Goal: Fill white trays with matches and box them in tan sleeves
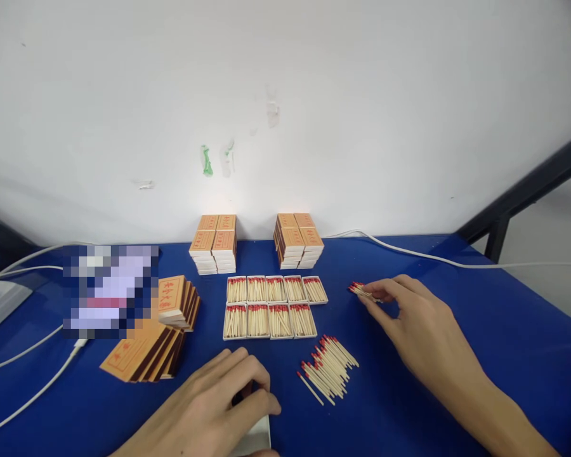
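My right hand (423,327) is at the right, its thumb and fingertips pinched on a small bunch of red-headed matches (356,287) at the table surface. My left hand (219,403) is at the lower middle with curled fingers and the thumb close to them. Under it lies a pale, flat, straight-edged thing (259,438), mostly hidden by the hand; what the fingers grip cannot be made out. Between the hands lies a loose pile of matches (330,368). Beyond them, two rows of open matchbox trays (270,338) are filled with matches, heads pointing away from me.
Two stacks of matchboxes, a left stack (213,244) and a right stack (299,240), stand by the white wall. Orange matchbox sleeves (145,349) lean in rows at left. Behind them is a blurred-out device (118,285) with white cables. Another cable (409,255) crosses the back right.
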A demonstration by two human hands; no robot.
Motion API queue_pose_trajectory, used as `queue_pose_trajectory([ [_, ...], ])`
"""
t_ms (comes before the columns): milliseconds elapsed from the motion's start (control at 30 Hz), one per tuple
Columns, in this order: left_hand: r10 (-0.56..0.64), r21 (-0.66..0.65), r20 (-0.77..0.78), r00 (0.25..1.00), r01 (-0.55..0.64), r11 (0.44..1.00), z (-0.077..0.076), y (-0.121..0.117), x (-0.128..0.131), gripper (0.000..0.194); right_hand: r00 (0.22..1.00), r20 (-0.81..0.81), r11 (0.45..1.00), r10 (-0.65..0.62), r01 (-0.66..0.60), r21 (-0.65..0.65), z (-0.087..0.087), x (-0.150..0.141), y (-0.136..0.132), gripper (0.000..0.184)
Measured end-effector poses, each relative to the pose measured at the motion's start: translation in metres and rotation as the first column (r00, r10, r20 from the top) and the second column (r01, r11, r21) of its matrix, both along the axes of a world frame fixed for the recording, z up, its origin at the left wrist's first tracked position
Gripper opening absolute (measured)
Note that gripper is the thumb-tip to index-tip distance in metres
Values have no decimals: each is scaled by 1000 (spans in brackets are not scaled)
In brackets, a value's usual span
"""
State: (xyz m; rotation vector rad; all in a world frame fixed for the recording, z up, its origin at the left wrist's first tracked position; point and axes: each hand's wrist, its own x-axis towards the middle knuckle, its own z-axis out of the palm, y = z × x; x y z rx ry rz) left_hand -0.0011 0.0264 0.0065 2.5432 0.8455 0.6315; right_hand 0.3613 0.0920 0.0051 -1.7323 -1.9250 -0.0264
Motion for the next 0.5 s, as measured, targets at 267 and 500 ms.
queue_pose_trajectory([
  [267, 2, 55, 17, 1000, -3, 998, 1, 2, 2, 17, 999, 33, 1000, 19, -18, -17, -6, 1, 5, 49],
  [500, 3, 48, 36, 999, -5, 999, -8, 0, 1, 19, 999, 29, 997, 40, -38, -67, -3, 0, -2, 43],
])
